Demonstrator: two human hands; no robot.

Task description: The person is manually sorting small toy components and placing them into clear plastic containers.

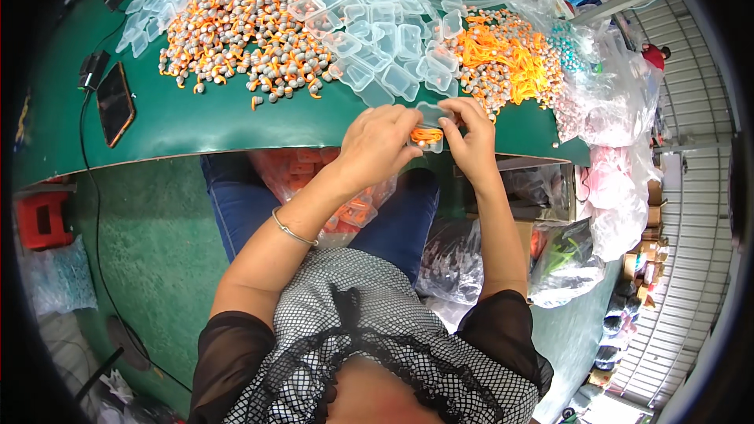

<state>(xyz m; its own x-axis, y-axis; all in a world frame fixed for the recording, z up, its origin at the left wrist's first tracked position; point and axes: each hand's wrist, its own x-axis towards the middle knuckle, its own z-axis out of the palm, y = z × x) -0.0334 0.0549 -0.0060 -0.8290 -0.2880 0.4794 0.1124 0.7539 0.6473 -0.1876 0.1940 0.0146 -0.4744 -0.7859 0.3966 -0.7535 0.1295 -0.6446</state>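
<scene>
Your left hand (377, 144) and right hand (471, 140) meet just past the near edge of the green table (204, 122), and between their fingertips sits a small clear plastic case (429, 127) with an orange corded earplug pair (426, 136) inside it. The case looks light, thin-walled and a little slick, so it will likely flex or skid if you squeeze hard; hold it by its short ends, where the walls seem stiffest. The cord is soft and springy and will probably try to uncoil, so it wants a thumb pressing it down.

Your left fingers are curled together and pinched on the left end of the case. Your right fingers (463, 110) are bent over its right end and top, close together, gripping it; whether the lid is fully down under them you cannot tell from this view.

Beyond your fingertips lies a drift of empty clear cases (377, 23). Beyond and to the outer side of your left fingers is a heap of grey-and-orange earplugs (243, 31); beyond your right fingers is a second heap of orange cords and plugs (510, 59), with clear plastic bags (605, 102) further out on that side. A dark phone (115, 102) lies well away, out past your left hand. A thin metal bangle (292, 231) sits on your left wrist, behind the fingers.
</scene>
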